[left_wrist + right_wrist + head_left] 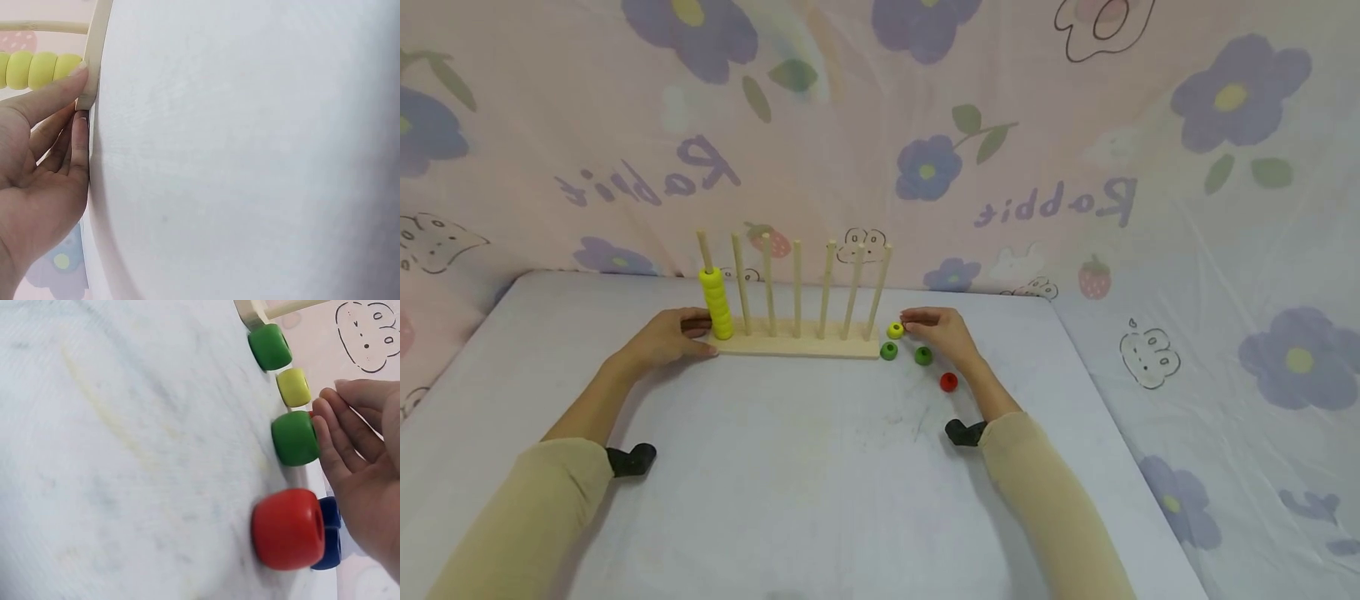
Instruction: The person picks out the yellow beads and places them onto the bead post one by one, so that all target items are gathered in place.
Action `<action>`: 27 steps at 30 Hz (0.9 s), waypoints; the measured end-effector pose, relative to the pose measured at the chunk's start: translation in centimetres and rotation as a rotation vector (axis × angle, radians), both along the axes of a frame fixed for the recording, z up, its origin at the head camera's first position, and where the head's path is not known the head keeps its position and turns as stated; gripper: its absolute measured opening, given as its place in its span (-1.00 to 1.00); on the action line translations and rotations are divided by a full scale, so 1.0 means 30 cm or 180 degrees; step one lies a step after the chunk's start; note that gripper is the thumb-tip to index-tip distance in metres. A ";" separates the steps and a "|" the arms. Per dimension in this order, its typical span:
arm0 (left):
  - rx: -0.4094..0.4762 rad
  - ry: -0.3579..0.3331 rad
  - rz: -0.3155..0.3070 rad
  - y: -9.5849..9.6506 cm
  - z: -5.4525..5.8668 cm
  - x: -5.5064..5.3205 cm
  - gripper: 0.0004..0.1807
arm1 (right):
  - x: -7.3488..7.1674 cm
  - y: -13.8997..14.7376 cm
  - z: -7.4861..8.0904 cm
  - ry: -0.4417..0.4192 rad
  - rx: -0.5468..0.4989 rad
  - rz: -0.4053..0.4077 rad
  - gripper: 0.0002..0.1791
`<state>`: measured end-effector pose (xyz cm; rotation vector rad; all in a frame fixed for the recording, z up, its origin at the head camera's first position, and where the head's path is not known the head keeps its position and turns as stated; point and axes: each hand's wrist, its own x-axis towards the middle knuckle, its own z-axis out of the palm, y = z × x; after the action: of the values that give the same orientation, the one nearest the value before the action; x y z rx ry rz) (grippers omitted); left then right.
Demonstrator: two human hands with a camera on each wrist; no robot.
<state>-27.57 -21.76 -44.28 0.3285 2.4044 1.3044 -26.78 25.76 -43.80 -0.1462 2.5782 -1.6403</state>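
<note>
A pale wooden peg stand (797,346) carries several upright dowels. Yellow beads (717,304) are stacked on its leftmost dowel. At that end my left hand (662,337) grips the base, thumb at the front and the other fingers round the end. My right hand (943,333) hovers by the stand's right end, fingers slightly bent, fingertips close to a loose yellow bead (896,330); no bead shows between them. Two green beads, one by the stand (889,350) and one nearer the hand (923,357), lie close by, with a red bead (949,382) in front.
Beyond the red bead, the right wrist view shows blue beads (330,515), which the right hand hides in the head view. A sliver of another red bead (311,414) shows behind a green one. A patterned cloth (850,150) hangs behind the white table (760,483).
</note>
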 end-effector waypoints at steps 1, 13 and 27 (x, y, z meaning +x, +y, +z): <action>0.0012 -0.0007 0.0010 0.000 0.000 0.000 -0.08 | -0.002 -0.001 -0.002 -0.0021 0.0032 -0.0009 -0.67; 0.0039 -0.0062 0.0028 -0.002 -0.005 0.005 -0.08 | -0.021 -0.009 -0.035 -0.0188 0.0398 -0.0013 -0.68; 0.0002 -0.0037 0.0019 0.003 0.007 0.004 -0.07 | -0.029 -0.052 -0.024 -0.0182 0.0870 0.0024 -0.57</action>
<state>-27.45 -21.68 -44.07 0.3132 2.3970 1.3063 -27.66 24.21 -44.51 -0.0886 2.7191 -1.2523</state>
